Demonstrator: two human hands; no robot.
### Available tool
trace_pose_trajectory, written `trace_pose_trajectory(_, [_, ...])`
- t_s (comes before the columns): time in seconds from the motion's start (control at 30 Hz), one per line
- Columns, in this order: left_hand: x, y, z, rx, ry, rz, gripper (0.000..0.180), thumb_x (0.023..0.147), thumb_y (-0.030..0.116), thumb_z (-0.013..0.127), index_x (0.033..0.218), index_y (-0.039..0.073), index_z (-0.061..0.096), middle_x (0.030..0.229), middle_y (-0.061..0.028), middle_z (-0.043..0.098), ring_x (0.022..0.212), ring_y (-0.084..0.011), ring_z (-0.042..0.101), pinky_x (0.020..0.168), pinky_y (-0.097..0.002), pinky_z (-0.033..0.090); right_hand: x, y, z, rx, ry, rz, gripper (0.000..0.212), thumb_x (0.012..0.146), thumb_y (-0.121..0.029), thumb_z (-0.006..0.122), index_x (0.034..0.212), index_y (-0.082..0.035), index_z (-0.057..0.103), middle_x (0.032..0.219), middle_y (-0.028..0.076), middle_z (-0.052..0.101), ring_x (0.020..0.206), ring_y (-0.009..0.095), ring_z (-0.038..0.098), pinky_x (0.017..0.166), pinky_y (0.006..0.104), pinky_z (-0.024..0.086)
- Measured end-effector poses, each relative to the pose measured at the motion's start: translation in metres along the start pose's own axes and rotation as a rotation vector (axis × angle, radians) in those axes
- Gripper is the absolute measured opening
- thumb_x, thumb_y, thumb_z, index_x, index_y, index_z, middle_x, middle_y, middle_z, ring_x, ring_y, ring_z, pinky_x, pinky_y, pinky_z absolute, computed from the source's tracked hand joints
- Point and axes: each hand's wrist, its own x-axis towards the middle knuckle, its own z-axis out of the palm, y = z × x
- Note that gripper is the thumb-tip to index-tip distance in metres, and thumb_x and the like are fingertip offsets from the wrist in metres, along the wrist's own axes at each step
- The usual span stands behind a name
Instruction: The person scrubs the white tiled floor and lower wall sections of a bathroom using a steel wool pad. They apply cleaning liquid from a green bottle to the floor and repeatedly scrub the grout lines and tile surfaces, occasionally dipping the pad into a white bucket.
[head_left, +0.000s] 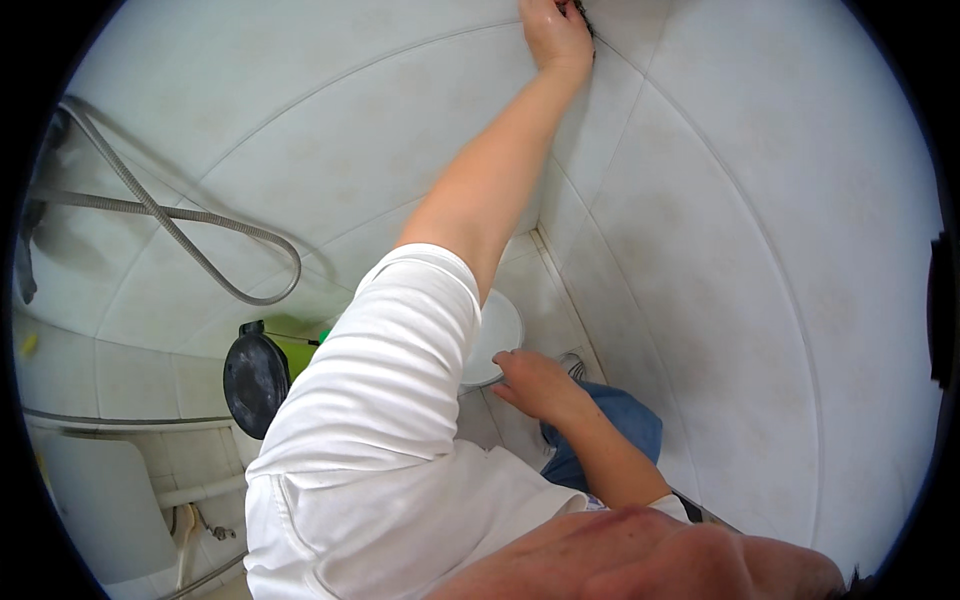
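High in the tiled corner, my left hand (557, 38) is raised against the wall. Its fingers are closed on a dark, wiry scrubbing pad (584, 14), only partly visible past the hand. Lower down, my right hand (536, 386) is held in front of my body with its fingers loosely apart. Its fingertips overlap the rim of a round white bucket (497, 335); whether they touch it I cannot tell. My left sleeve hides part of that bucket.
A looped metal shower hose (215, 219) hangs on the left wall. Below it stands a green container (296, 352) beside a black round lid (254, 380). A pale panel (105, 505), a pipe (205, 490) and a light-coloured handle (187, 540) are at lower left. Tiled wall (720, 330) rises close on the right.
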Motion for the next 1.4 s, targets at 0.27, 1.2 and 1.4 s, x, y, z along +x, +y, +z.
trace_pose_trajectory(0.27, [-0.089, 0.054, -0.033, -0.378, -0.076, -0.129, 0.026, 0.076, 0.010, 0.064, 0.098, -0.002, 0.056, 0.097, -0.0137, 0.054, 0.091, -0.0260, 0.053, 0.082, -0.0336, 0.043, -0.004, 0.009, 0.002, 0.004, 0.014, -0.014, 0.030, 0.077, -0.024, 0.069, 0.093, -0.001, 0.056, 0.088, 0.018, 0.060, 0.084, 0.035, 0.060, 0.073, 0.0436, 0.049])
trace_pose_trajectory(1.2, [-0.065, 0.039, -0.046, -0.364, -0.210, -0.072, 0.016, 0.070, 0.005, 0.068, 0.085, 0.001, 0.063, 0.088, -0.0141, 0.060, 0.083, -0.0293, 0.057, 0.075, -0.0354, 0.046, -0.006, -0.009, 0.001, -0.033, -0.044, -0.075, 0.027, 0.077, -0.023, 0.068, 0.089, -0.002, 0.056, 0.085, 0.017, 0.060, 0.083, 0.033, 0.061, 0.071, 0.0424, 0.050])
trace_pose_trajectory(1.4, [-0.028, -0.009, -0.019, -0.250, -0.156, -0.279, 0.018, 0.068, 0.006, 0.071, 0.083, 0.001, 0.062, 0.085, -0.0136, 0.059, 0.081, -0.0285, 0.057, 0.073, -0.0367, 0.046, 0.003, -0.006, 0.009, -0.029, 0.009, -0.103, 0.028, 0.076, -0.024, 0.068, 0.089, -0.003, 0.056, 0.084, 0.016, 0.060, 0.080, 0.033, 0.061, 0.069, 0.0420, 0.050])
